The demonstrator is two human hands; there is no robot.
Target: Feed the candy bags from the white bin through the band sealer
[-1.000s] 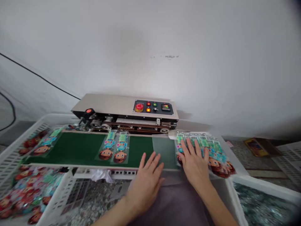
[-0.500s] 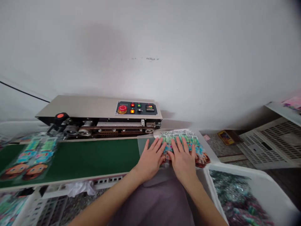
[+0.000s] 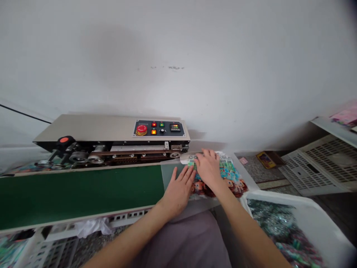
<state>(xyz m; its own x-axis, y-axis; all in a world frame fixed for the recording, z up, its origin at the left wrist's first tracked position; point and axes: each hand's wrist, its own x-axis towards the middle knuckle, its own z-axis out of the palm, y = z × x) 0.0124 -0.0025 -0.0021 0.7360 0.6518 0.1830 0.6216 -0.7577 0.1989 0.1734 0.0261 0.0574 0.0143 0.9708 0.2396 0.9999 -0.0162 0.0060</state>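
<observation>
A row of overlapping printed plastic packets point(image 3: 230, 174) lies on the white surface at the right end of the green belt point(image 3: 111, 190). On the left end of the row rests my left hand point(image 3: 178, 188), open, its fingers spread. My right hand point(image 3: 208, 167) is over the top edge of the packets, just right of the left hand. Its fingers are bent and close together near the clear upper edge of a packet; whether they pinch it cannot be seen. Behind the belt stands the sealing machine point(image 3: 111, 128) with lit buttons and a display.
A white bin point(image 3: 312, 208) of shiny packets stands at the lower right. Beyond it are a grey plastic crate point(image 3: 315, 167) and a small yellow box point(image 3: 266, 160) on the floor. White cloth point(image 3: 93, 227) hangs below the belt's front edge.
My right hand has moved up and left to the packets' top edge, its fingers now bent. My left hand stays nearly in place. Two packets on the belt's left part have gone from view.
</observation>
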